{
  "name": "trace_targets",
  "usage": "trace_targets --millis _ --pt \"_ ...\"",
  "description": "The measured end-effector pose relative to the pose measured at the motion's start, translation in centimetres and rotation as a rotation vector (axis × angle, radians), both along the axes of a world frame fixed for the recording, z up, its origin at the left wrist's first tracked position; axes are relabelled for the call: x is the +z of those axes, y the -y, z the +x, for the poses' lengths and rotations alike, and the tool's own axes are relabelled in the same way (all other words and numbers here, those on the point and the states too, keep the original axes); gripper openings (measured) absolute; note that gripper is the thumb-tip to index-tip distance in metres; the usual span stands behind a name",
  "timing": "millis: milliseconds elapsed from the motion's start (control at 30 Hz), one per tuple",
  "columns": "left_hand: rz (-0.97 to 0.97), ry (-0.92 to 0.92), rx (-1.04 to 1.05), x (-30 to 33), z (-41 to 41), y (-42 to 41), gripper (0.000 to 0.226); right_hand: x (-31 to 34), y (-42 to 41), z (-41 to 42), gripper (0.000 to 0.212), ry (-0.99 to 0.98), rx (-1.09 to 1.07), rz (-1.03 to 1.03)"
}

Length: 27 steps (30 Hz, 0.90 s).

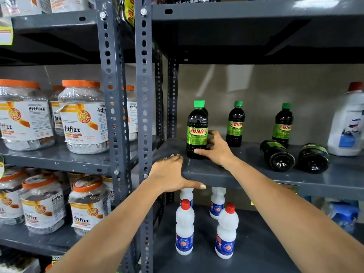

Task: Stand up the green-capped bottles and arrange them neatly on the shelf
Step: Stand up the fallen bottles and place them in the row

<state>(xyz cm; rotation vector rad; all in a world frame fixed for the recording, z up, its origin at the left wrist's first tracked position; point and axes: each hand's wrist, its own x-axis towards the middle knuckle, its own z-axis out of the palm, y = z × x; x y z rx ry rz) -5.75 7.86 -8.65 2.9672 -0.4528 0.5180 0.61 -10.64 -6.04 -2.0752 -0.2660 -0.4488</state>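
On the grey metal shelf [246,174], near its left front corner, the left hand [169,177] rests on the front edge, its fingers [174,157] flat on top and the thumb hooked under the lip, holding nothing. Just right of it, the right hand [215,149] has its fingers [213,133] closed around the lower half of an upright green-capped bottle [197,131] labelled "SUNNY", standing close to the front edge beside the perforated upright post [144,107]; a second green cap shows directly behind it. Farther right, two more upright "SUNNY" bottles [235,125] [283,125] stand toward the back wall, well apart, with bare shelf between them. In front of the right one, two bottles [276,155] [313,158] lie on their sides, bases toward the front edge, just beside each other. A white jug [346,123] with a red cap occupies the far right. On the neighbouring rack at the left, jars [82,117] read "fitfizz".
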Motion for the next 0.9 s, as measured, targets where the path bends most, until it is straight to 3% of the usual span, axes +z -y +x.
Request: trace_targets --millis 167,267,367,467,533,633,733,800,900 --pt "-0.033 0.050 -0.011 -0.3 -0.3 0.3 0.119 0.3 -0.1 -1.0 0.093 -0.006 -0.061 0.028" --pt "0.045 0.193 -0.076 -1.1 -1.3 2.5 0.108 0.5 0.5 -2.2 0.065 0.254 -0.284 0.061" --pt "0.038 0.283 -0.100 -1.5 -1.8 4.6 0.101 1.2 2.0 -3.7 0.035 0.562 -0.488 -0.164" --pt "0.055 0.189 -0.146 -0.9 -2.1 7.0 0.110 3.8 5.3 -4.8 0.028 0.592 -0.702 -0.376" --pt "0.080 0.079 -0.191 -0.3 -2.1 8.8 0.113 6.1 8.4 -5.4 0.031 0.408 -0.751 -0.451" --pt "0.097 -0.055 -0.236 0.7 -1.5 10.7 0.116 8.0 13.1 -5.8 0.041 -0.124 -0.751 -0.524" --pt "0.126 -0.131 -0.224 1.5 -0.9 11.1 0.123 7.5 15.4 -6.0 0.058 -0.577 -0.590 -0.381" --pt "0.123 -0.150 -0.232 1.7 -0.6 11.0 0.123 7.0 15.8 -6.1 0.053 -0.724 -0.435 -0.186" --pt "0.110 -0.201 -0.266 1.8 -0.2 10.4 0.122 6.3 16.2 -5.3 0.047 -0.717 -0.356 -0.058"
